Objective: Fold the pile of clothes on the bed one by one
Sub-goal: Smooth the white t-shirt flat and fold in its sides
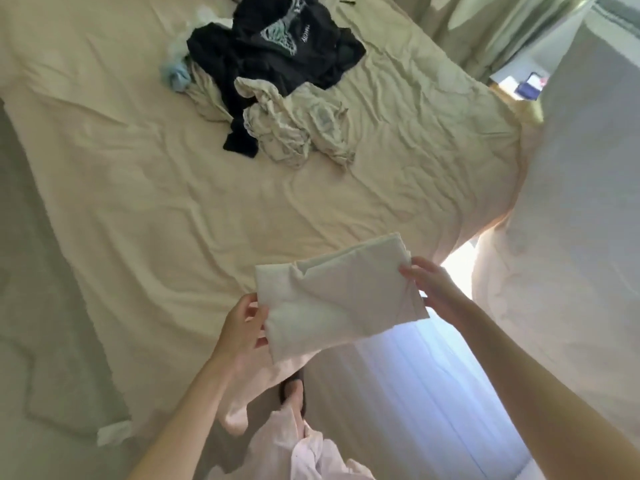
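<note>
Cream wrinkled bedsheet [173,168], unfolded pile [273,81] upper centre. My left hand [242,327] and right hand [433,289] pinch folded white cloth rectangle [336,299]; next I'd set it down flat.

Bedroom bits round the bed, seen from above.
Pale green curtains [474,32] hang at top right, w/ a small dark blue item [530,85] on a sunlit ledge just beside them; can't tell what it is. Bright sun patch on floor [446,386] at lower right, betw. bed edge & a white bulk. Small crumpled white scrap [114,432] lies at lower left.
</note>
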`<state>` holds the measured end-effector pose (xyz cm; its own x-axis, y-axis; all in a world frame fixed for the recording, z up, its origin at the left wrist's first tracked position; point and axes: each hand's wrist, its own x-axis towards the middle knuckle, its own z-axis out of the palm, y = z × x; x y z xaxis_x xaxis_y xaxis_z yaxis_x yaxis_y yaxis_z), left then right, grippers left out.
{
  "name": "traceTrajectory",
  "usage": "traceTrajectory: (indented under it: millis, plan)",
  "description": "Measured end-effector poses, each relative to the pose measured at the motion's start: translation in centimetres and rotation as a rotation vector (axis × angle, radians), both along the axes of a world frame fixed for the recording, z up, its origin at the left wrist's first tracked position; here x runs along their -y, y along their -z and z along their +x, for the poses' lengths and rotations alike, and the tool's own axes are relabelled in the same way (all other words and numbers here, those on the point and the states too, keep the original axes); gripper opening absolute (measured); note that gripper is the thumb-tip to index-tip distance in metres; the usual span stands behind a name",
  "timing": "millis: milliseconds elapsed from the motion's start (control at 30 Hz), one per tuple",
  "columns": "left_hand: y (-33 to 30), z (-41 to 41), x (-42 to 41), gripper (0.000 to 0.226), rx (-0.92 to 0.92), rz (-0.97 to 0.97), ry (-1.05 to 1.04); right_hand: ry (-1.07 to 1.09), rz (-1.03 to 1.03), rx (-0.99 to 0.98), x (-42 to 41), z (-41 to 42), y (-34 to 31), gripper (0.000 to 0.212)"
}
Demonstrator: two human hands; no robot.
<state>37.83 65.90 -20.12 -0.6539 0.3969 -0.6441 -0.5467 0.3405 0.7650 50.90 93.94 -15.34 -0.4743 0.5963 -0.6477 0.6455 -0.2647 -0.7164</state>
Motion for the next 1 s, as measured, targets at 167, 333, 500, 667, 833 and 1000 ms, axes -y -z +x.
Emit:
traceTrajectory:
  millis: [167,333,500,667,833,1000]
  plan:
    - [3.8,-3.9,-5.8,0.024,-0.059,0.008,-0.055,-0.151,0.053,-0.023,-6.8,-6.9,3.9,0.006]
    - [8.7,-6.4,-9.6,0.019,-0.147,0.041,-0.149,-0.196,0.072,-0.097,-13.1,-12.1,8.7,0.012]
    - [16.2,-7.4,-12.6,0.036,-0.081,-0.092,-0.27,-0.21,0.112,0.055,-15.3,-14.3,19.3,0.024]
    - [18.7,-8.3,-12.5,0.034,-0.106,-0.205,-0.243,-0.169,0.235,0.135,-14.5,-13.8,22.2,0.037]
    - [15.9,-7.8,-11.1,0.042,-0.215,-0.433,-0.001,-0.503,0.621,0.244,-12.6,-12.8,18.5,0.048]
    - [8.9,-6.4,-8.4,0.049,-0.518,-0.524,0.126,-0.831,0.757,0.042,-7.5,-12.3,11.9,0.052]
